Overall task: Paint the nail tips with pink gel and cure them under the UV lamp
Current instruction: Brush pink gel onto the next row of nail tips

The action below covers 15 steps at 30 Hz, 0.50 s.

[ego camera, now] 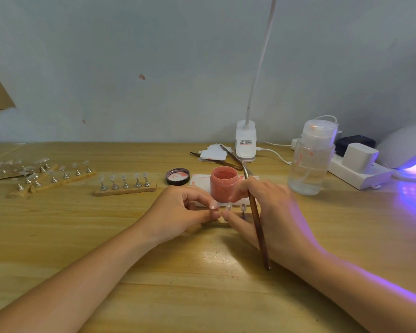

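An open jar of pink gel (223,187) stands mid-table on a white sheet, its black lid (178,176) lying to the left. Just in front of it a small strip of nail tips on stands (235,210) lies between my hands, mostly hidden by them. My left hand (180,212) has curled fingers pinching at the strip's left end. My right hand (271,207) holds a brown brush (256,212), bristles pointing up and away, while its fingers touch the strip. The UV lamp (408,152) glows purple at the far right.
Several wooden strips of clear nail tips on metal stands (125,185) lie to the left. A clear pump bottle (310,162), a white desk-lamp base (246,143), tweezers (228,157), a power strip with plugs (358,169) sit behind and right.
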### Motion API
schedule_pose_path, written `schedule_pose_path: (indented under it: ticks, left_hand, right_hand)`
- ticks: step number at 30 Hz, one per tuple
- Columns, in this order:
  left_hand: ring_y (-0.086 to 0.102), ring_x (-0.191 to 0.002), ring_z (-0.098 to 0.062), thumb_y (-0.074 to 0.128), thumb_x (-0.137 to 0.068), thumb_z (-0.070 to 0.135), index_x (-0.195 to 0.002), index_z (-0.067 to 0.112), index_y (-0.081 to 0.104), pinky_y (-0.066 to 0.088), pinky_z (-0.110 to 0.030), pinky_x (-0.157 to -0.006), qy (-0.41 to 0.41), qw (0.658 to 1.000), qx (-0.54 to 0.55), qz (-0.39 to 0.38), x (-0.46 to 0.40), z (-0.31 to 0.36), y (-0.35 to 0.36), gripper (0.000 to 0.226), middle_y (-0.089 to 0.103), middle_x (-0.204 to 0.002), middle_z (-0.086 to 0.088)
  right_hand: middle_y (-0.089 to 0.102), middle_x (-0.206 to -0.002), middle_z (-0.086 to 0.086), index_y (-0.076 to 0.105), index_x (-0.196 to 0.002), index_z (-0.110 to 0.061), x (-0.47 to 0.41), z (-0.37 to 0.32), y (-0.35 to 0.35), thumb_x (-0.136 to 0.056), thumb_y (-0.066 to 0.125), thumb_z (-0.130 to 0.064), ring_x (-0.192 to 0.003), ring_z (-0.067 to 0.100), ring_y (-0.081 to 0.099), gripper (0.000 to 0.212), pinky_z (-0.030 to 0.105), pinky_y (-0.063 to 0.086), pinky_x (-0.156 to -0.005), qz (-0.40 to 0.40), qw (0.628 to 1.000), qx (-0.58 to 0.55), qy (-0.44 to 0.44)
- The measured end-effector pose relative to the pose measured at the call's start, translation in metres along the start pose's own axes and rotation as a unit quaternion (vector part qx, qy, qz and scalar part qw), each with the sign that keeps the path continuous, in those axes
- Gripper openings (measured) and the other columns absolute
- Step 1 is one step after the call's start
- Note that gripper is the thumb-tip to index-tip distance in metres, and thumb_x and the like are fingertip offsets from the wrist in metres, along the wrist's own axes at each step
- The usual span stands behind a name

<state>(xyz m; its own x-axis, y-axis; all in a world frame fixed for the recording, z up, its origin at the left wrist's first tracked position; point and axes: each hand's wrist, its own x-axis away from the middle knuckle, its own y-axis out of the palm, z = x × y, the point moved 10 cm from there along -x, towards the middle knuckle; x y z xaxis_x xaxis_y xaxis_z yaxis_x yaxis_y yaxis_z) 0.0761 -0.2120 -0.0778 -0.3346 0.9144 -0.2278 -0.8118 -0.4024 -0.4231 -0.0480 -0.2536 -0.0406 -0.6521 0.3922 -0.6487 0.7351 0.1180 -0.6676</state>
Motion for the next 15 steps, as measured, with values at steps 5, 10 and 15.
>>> schedule_pose_path:
  ticks: [5, 10, 15]
  left_hand:
    - [0.033, -0.048, -0.001, 0.079, -0.066, 0.013, -0.068, 0.022, 0.068, 0.029, -0.009, -0.048, -0.017, 0.999, -0.033, -0.013, 0.000, -0.002, 0.003, 0.015, 0.063, -0.072, 0.011]
    - [0.037, -0.044, 0.000, 0.078, -0.068, 0.015, -0.072, 0.020, 0.068, 0.026, -0.008, -0.044, -0.025, 0.997, -0.068, -0.016, 0.000, -0.001, 0.004, 0.012, 0.053, -0.047, 0.024]
    - [0.040, -0.044, 0.000, 0.078, -0.068, 0.022, -0.088, 0.020, 0.067, 0.029, -0.007, -0.045, 0.014, 0.994, -0.108, 0.000, 0.004, 0.007, 0.002, 0.023, 0.059, -0.062, 0.023]
  right_hand:
    - [0.063, -0.077, -0.011, 0.059, -0.081, -0.020, -0.001, -0.003, -0.002, -0.074, 0.063, -0.040, -0.077, 0.011, 0.058, 0.021, 0.015, 0.031, -0.075, 0.026, 1.000, 0.005, -0.014]
    - [0.059, -0.078, -0.014, 0.060, -0.081, -0.018, 0.001, -0.009, -0.003, -0.073, 0.068, -0.033, -0.082, 0.007, 0.048, 0.019, 0.017, 0.028, -0.074, 0.034, 0.997, 0.012, -0.062]
    - [0.055, -0.085, -0.019, 0.058, -0.086, -0.024, 0.005, -0.009, -0.008, -0.077, 0.062, -0.042, -0.087, 0.002, 0.049, 0.021, 0.011, 0.029, -0.083, 0.048, 0.996, -0.015, -0.073]
